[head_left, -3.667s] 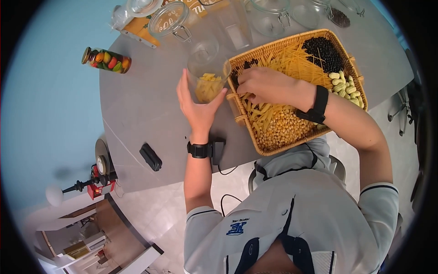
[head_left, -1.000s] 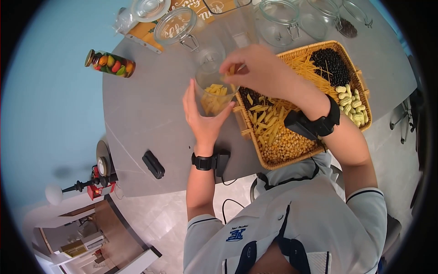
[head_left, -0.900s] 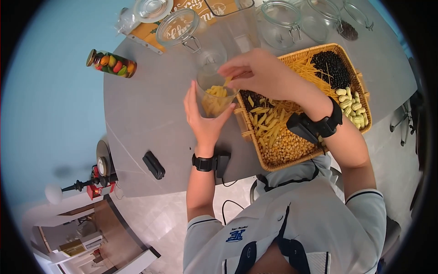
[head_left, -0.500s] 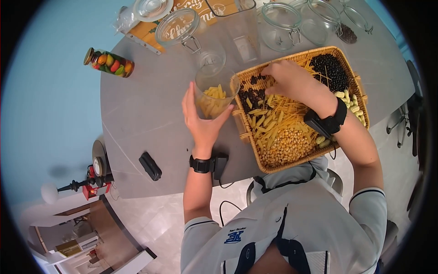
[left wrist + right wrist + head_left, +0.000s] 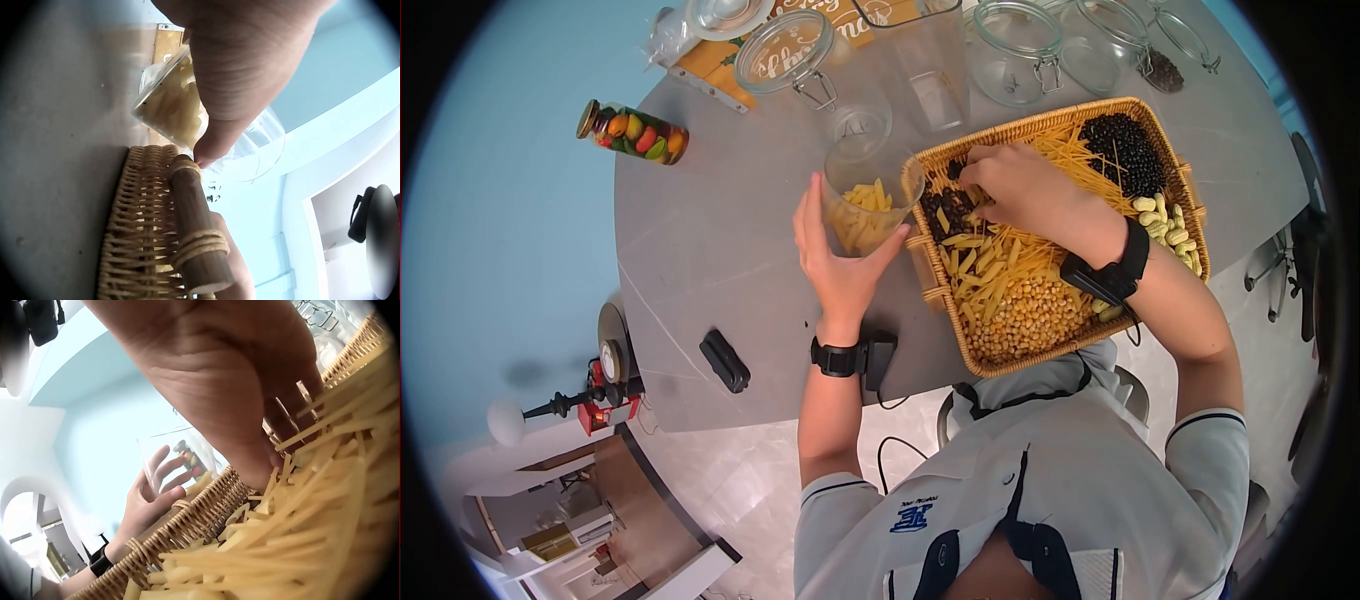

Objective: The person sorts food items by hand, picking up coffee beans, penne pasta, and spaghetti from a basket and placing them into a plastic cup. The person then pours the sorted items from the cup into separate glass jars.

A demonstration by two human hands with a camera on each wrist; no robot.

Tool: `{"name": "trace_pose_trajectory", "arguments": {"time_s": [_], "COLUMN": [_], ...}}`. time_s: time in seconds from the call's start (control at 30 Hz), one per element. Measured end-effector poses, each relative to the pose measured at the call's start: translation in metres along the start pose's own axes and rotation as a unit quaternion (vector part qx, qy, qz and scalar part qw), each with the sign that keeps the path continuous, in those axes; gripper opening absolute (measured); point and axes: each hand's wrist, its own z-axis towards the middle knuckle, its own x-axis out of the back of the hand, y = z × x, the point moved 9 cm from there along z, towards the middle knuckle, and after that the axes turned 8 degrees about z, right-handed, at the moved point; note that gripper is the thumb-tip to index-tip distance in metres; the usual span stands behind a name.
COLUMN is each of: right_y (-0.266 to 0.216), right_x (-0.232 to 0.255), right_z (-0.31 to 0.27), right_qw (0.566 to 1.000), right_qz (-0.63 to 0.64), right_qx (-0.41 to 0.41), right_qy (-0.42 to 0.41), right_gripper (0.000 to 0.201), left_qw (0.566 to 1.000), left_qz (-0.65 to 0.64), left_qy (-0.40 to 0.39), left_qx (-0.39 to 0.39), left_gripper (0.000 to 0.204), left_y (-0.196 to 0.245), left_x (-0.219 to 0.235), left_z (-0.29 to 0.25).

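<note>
My left hand [image 5: 840, 262] curls round a clear glass jar [image 5: 870, 205] partly filled with penne [image 5: 862, 228], its thumb on the side nearest the basket. The wicker basket [image 5: 1055, 362] holds penne, long thin pasta, corn kernels [image 5: 1030, 318], black beans [image 5: 1122, 150], peanuts [image 5: 1165, 225] and dark brown pieces. My right hand [image 5: 1030, 190] reaches into it, fingers bent down among the pasta and dark pieces; whether they pinch anything is hidden. In the right wrist view those fingers [image 5: 294, 425] dip into the pasta. The left wrist view shows the left thumb [image 5: 215, 140] against the jar [image 5: 172, 100].
Behind stand clasp-lid glass jars [image 5: 1015, 60], a tall clear container [image 5: 930, 85] and an orange printed box [image 5: 730, 65]. A jar of colourful pieces [image 5: 635, 135] lies at the left, and a black case [image 5: 725, 360] rests near the table's front edge.
My right hand has gone from above the glass jar's mouth back into the basket, then shifted slightly left there. My left hand keeps hold of the jar. More penne shows in it than in the earliest frame.
</note>
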Motion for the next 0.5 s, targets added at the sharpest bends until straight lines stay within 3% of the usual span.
{"name": "trace_pose_trajectory", "arguments": {"time_s": [0.5], "right_y": [0.004], "right_x": [-0.003], "right_z": [0.007], "right_qw": [0.999], "right_qz": [-0.013], "right_qx": [0.045], "right_qy": [0.025], "right_gripper": [0.014], "left_qw": [1.000], "left_qz": [-0.005], "left_qy": [0.001], "left_qx": [-0.002], "left_gripper": [0.100], "left_y": [0.001], "left_x": [0.001], "left_z": [0.000]}}
